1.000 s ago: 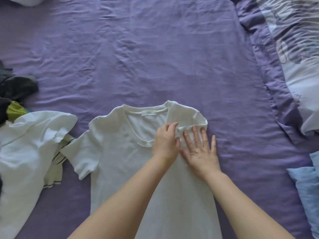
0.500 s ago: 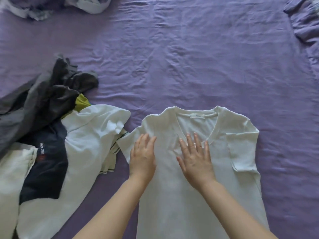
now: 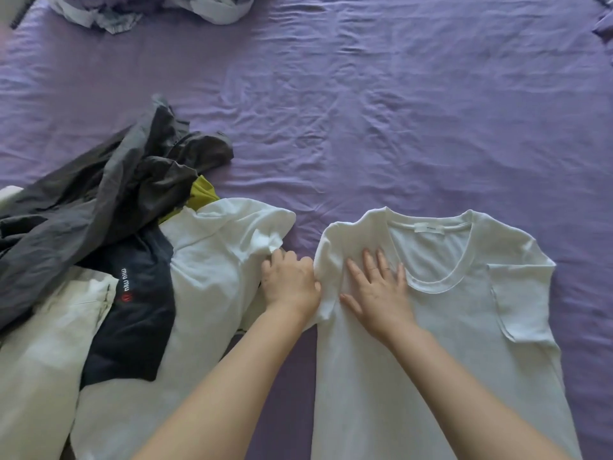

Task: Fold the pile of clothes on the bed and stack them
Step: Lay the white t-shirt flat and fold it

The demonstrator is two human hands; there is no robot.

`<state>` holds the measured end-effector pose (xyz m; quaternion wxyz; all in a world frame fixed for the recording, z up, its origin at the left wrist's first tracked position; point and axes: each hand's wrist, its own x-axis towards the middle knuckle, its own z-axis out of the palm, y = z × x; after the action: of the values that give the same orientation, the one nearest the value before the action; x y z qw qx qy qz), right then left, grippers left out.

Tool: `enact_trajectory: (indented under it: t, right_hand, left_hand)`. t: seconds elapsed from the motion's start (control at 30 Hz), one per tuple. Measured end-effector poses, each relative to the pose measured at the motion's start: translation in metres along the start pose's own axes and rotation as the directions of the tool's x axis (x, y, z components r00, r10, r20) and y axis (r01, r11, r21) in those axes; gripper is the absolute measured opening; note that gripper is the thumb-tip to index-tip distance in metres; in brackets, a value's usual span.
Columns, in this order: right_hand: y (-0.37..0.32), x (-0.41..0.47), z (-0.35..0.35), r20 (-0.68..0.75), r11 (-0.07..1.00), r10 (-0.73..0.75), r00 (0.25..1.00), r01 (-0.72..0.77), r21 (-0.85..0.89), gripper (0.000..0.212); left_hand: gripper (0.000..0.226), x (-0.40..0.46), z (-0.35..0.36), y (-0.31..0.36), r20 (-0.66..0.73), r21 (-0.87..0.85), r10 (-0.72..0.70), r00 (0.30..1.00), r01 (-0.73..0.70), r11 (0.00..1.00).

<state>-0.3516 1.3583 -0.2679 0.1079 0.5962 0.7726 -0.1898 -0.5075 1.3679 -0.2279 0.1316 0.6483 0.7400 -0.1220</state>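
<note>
A white T-shirt (image 3: 447, 327) lies face up on the purple bed sheet (image 3: 365, 111), its collar pointing away from me. The sleeve on the right side is folded inward over the chest. My right hand (image 3: 378, 290) presses flat, fingers spread, on the shirt's left chest beside the neckline. My left hand (image 3: 290, 283) sits at the shirt's left edge with fingers curled, gripping the left sleeve, which is bunched against the body. The unfolded pile lies to the left: a grey garment (image 3: 99, 184), a navy garment (image 3: 132, 310) and a white garment (image 3: 212, 260).
A yellow-green piece (image 3: 202, 194) pokes out of the pile. A crumpled bundle of patterned bedding (image 3: 149, 8) lies at the far top left. Bare purple sheet stretches beyond and right of the T-shirt.
My view has swung left, bringing the pile into sight. My left hand moved from the shirt's chest out to the left sleeve and curled round it. My right hand slid left across the chest.
</note>
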Motion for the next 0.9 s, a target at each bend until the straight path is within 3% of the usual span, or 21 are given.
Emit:
enact_trajectory:
  t: [0.13, 0.2, 0.27, 0.33, 0.4, 0.43, 0.47, 0.5, 0.53, 0.57, 0.67, 0.9]
  right_hand:
    - [-0.003, -0.021, -0.010, -0.193, 0.969, -0.031, 0.981, 0.077, 0.235, 0.052]
    - [0.001, -0.032, -0.014, -0.300, 0.946, -0.017, 0.954, 0.112, 0.303, 0.044]
    - [0.010, -0.046, -0.014, -0.358, 0.939, 0.005, 0.934, 0.118, 0.323, 0.039]
    - [0.022, -0.066, -0.011, -0.364, 0.931, 0.034, 0.931, 0.103, 0.349, 0.038]
    - [0.036, -0.091, 0.000, -0.345, 0.936, 0.054, 0.937, 0.073, 0.344, 0.040]
    - [0.043, -0.106, 0.008, -0.327, 0.942, 0.056, 0.943, 0.058, 0.331, 0.041]
    - [0.051, -0.120, 0.017, -0.318, 0.948, 0.053, 0.947, 0.052, 0.313, 0.042]
    - [0.057, -0.135, 0.025, -0.332, 0.958, 0.041, 0.943, 0.057, 0.281, 0.039]
    - [0.063, -0.148, 0.034, -0.346, 0.967, 0.016, 0.938, 0.073, 0.243, 0.036]
    - [0.067, -0.158, 0.041, -0.333, 0.976, -0.003, 0.943, 0.076, 0.205, 0.042]
    - [0.080, -0.174, 0.064, -0.275, 0.994, -0.066, 0.959, 0.088, 0.071, 0.062]
    - [0.089, -0.180, 0.076, -0.196, 0.996, -0.093, 0.976, 0.090, -0.024, 0.059]
  left_hand:
    - [0.018, -0.010, -0.012, 0.001, -0.021, -0.289, -0.104, 0.994, 0.093, 0.953]
    - [0.016, -0.009, -0.021, 0.008, 0.026, -0.468, -0.160, 0.987, 0.154, 0.870]
    - [0.012, -0.007, -0.028, 0.024, 0.147, -0.759, -0.181, 0.972, 0.229, 0.610]
    - [0.006, -0.007, -0.029, 0.046, 0.280, -0.906, -0.115, 0.953, 0.302, 0.298]
    - [0.007, -0.009, -0.022, 0.064, 0.307, -0.940, -0.021, 0.951, 0.307, 0.149]
    - [0.016, -0.010, -0.014, 0.070, 0.247, -0.947, 0.006, 0.969, 0.240, 0.215]
    - [0.027, -0.012, -0.003, 0.074, 0.136, -0.906, 0.037, 0.990, 0.109, 0.409]
    - [0.037, -0.014, 0.011, 0.075, 0.020, -0.758, 0.094, 0.995, -0.046, 0.651]
    - [0.046, -0.017, 0.024, 0.076, -0.048, -0.550, 0.173, 0.984, -0.171, 0.818]
    - [0.054, -0.020, 0.037, 0.076, -0.037, -0.361, 0.231, 0.972, -0.229, 0.904]
    - [0.071, -0.024, 0.070, 0.071, 0.087, -0.047, 0.237, 0.968, -0.234, 0.971]
    - [0.079, -0.025, 0.079, 0.069, 0.065, 0.103, 0.150, 0.987, -0.156, 0.982]
